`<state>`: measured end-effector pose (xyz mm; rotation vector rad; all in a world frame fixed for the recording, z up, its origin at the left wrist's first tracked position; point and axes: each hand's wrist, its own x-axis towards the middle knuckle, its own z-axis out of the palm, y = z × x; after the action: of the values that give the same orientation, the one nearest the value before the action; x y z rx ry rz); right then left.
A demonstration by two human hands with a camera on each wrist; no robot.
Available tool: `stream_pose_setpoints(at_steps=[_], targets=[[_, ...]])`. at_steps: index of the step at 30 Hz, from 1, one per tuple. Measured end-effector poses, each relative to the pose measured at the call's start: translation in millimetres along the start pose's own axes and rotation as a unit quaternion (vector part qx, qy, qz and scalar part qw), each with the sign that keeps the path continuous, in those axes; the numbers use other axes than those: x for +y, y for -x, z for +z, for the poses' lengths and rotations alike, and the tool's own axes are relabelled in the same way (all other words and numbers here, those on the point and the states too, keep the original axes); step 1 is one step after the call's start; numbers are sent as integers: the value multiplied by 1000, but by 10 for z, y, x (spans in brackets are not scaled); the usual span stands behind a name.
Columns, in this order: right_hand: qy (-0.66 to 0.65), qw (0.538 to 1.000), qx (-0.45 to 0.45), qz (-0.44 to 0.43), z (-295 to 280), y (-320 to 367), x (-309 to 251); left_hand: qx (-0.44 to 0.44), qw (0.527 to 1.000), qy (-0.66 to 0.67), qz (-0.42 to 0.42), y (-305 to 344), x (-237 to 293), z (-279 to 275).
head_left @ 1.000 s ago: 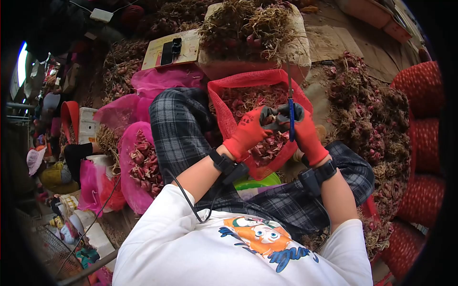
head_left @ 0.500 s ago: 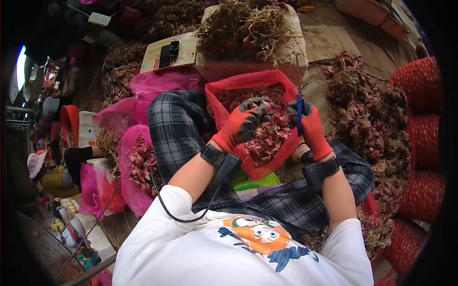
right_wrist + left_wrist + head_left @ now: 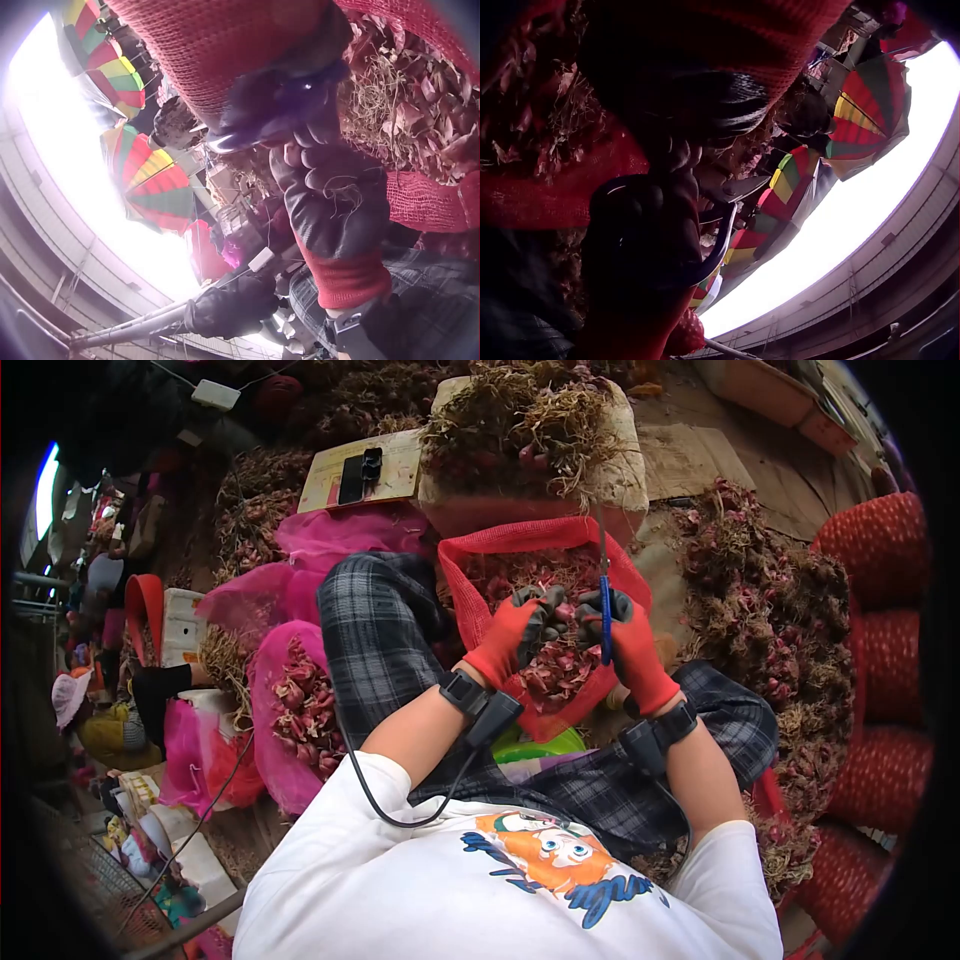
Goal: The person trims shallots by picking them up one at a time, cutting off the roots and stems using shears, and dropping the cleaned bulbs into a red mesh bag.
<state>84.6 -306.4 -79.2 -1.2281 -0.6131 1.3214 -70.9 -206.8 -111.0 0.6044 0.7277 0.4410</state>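
Both hands, in red knit gloves with dark palms, met above the open red mesh sack (image 3: pixel 520 538), probably so that trimmings dropped onto the dried reddish shallots (image 3: pixel 550 665) inside it. The right hand (image 3: pixel 628 640) gripped a slim blue-handled metal tool (image 3: pixel 604 618), held upright. The left hand (image 3: pixel 515 635) curled its fingers just beside it. Whether they held a bulb I could not tell, as both wrist views were dark and blurred.

Pink bags (image 3: pixel 268 760) left, stacked red mesh sacks (image 3: pixel 880 545) right, striped umbrellas (image 3: pixel 866 105) overhead.
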Motion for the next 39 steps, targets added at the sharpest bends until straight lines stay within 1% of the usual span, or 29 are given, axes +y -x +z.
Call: stream_pose_setpoints(at_steps=[1, 4, 5, 8, 9, 12, 13, 15, 16, 17, 20, 21, 24, 25, 28, 29, 32, 33, 34, 36, 37, 38, 39], targets=[[16, 1000, 16, -20, 27, 8, -5, 27, 999, -25, -10, 26, 33, 28], [105, 988, 6, -112, 218, 23, -121, 61, 997, -42, 8, -8, 1, -6], [144, 983, 14, -109, 203, -53, -30, 80, 994, -75, 10, 12, -10, -32], [51, 998, 37, -5, 147, -240, -62, 47, 999, -10, -12, 18, 140, 143], [-18, 996, 53, 70, 168, -295, -238, 43, 999, -31, -8, -38, 129, 110], [-147, 982, 44, 109, -114, -542, -74, 1, 999, -37, 9, -273, 116, 70], [-122, 983, 51, 126, -120, -624, -127, 25, 997, -60, -31, -323, 221, 135], [-77, 985, 73, 138, -138, -770, -153, 25, 998, 0, -59, -410, 229, 49], [-55, 984, 80, 147, -146, -839, -141, 30, 997, 31, -71, -454, 342, 112], [-59, 983, 77, 154, -152, -908, -93, 60, 994, 30, -86, -469, 461, 223], [-76, 972, 19, 222, -211, -1115, -171, 65, 986, 85, -128, -516, 473, 99], [-106, 963, -1, 247, -242, -1168, -206, 60, 988, 93, -103, -510, 577, 173], [-67, 961, -21, 266, -275, -1262, -175, 84, 971, 187, -121, -499, 455, 86], [-71, 968, -19, 239, -270, -1259, -150, 100, 978, 148, -111, -473, 410, 25], [68, 982, -10, 174, -198, -1271, -181, 193, 970, 127, -81, -421, 305, -81], [85, 987, -29, 132, -143, -1237, -209, 191, 969, 146, -52, -405, 270, -124], [154, 982, -68, 80, 183, -1085, -377, 123, 976, 178, 18, -271, 304, -128], [176, 981, -73, 48, 301, -993, -349, 132, 975, 180, 25, -209, 245, -162], [242, 968, -67, -4, 361, -931, -287, 134, 976, 171, 28, -155, 204, -187], [362, 926, -43, -101, 486, -660, -161, 141, 978, 149, 26, 41, 20, -222], [435, 879, -25, -193, 615, -516, -196, 169, 978, 103, 72, 97, -90, -259], [455, 861, -27, -225, 709, -374, -212, 103, 985, 119, 71, 193, -172, -350], [474, 842, -26, -256, 786, -224, -202, 36, 988, 133, 68, 354, -95, -402]])
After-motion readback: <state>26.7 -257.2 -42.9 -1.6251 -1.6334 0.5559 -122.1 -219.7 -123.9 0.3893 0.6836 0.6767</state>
